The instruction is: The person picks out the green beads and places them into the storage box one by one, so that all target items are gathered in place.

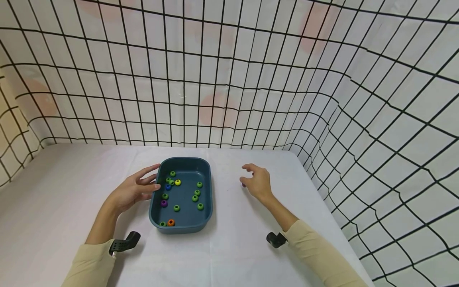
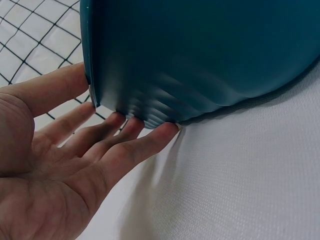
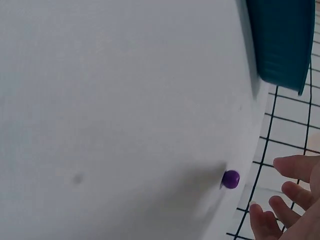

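A blue-teal rectangular tray (image 1: 186, 191) holds several green beads (image 1: 199, 184), plus a yellow bead (image 1: 177, 182), a blue bead (image 1: 168, 186), a purple bead (image 1: 163, 203) and an orange bead (image 1: 171, 223). My left hand (image 1: 130, 191) is at the tray's left side; in the left wrist view its extended fingertips touch the outer wall, with the thumb at the rim. To the right of the tray, my right hand (image 1: 259, 183) hovers with fingers spread, holding nothing. Just below its fingers a second purple bead (image 3: 231, 179) lies on the cloth, mostly hidden in the head view.
White cloth (image 1: 226, 247) covers the table under the tray. Black grid netting (image 1: 186, 79) over white sheeting rises behind the table and along the right side (image 1: 394, 119). Each wrist carries a black camera mount, such as the left mount (image 1: 125, 242).
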`<act>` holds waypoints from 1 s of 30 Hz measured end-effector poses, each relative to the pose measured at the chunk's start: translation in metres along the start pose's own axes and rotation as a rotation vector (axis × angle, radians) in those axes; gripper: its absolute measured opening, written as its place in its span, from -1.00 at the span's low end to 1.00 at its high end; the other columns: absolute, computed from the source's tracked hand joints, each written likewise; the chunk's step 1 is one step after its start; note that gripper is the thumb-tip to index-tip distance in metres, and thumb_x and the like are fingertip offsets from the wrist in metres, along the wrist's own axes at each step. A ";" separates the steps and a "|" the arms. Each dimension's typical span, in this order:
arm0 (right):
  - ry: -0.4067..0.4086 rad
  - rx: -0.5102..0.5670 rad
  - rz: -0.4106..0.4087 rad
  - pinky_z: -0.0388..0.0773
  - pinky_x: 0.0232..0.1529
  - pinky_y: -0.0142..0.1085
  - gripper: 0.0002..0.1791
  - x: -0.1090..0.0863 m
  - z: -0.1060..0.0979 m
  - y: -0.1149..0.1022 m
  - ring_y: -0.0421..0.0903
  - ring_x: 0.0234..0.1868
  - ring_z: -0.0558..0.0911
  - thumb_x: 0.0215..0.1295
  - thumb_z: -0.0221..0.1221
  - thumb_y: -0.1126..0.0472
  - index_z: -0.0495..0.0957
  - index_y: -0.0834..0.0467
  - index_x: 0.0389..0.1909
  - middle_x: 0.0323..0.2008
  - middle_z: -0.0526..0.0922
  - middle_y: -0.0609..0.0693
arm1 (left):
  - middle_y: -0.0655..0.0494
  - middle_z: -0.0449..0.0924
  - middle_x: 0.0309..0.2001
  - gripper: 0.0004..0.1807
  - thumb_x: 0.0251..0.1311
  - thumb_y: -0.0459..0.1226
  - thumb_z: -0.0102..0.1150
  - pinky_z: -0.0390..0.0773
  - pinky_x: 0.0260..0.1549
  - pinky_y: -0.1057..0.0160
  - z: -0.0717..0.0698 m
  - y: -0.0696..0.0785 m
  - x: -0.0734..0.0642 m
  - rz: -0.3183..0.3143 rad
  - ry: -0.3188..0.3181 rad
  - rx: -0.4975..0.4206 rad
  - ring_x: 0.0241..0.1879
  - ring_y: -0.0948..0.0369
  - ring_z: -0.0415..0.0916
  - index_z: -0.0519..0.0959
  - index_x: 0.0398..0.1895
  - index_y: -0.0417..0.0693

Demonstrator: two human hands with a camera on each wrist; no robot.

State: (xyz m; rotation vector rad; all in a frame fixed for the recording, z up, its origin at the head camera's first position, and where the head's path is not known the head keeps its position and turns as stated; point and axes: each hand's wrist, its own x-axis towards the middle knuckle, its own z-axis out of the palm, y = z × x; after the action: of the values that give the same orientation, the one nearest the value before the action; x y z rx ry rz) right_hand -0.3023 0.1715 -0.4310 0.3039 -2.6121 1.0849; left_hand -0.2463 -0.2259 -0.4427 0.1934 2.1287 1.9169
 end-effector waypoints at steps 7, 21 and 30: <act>-0.028 -0.049 0.053 0.57 0.00 0.06 -0.62 0.000 0.000 0.014 0.25 -0.06 0.69 0.02 0.35 0.36 0.72 0.25 -0.06 -0.11 0.76 0.28 | -0.26 -0.08 0.61 -0.09 0.36 -0.33 0.21 0.48 0.23 -0.15 0.000 0.000 0.000 0.004 -0.001 -0.003 0.46 -0.28 0.22 -0.06 0.66 0.11; -0.088 -0.097 0.090 0.56 -0.08 -0.01 -0.73 -0.005 0.005 0.026 0.12 -0.14 0.70 0.07 0.34 0.37 0.77 0.20 -0.15 -0.10 0.79 0.17 | -0.26 -0.08 0.61 -0.09 0.37 -0.34 0.20 0.48 0.24 -0.17 0.000 0.000 0.000 0.006 0.001 0.000 0.46 -0.29 0.21 -0.06 0.66 0.11; -0.097 -0.100 0.089 0.55 -0.14 -0.11 -0.72 -0.003 0.009 0.030 0.04 -0.23 0.71 0.06 0.34 0.38 0.79 0.18 -0.16 -0.17 0.81 0.12 | -0.26 -0.07 0.61 -0.10 0.36 -0.33 0.20 0.41 0.26 -0.22 0.002 0.001 -0.001 0.008 0.001 -0.004 0.47 -0.28 0.20 -0.05 0.66 0.11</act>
State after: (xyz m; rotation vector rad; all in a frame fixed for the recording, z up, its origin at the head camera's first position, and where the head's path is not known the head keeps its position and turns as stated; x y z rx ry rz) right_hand -0.3097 0.1861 -0.4575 0.2252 -2.7797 0.9864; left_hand -0.2450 -0.2245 -0.4422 0.2003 2.1279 1.9260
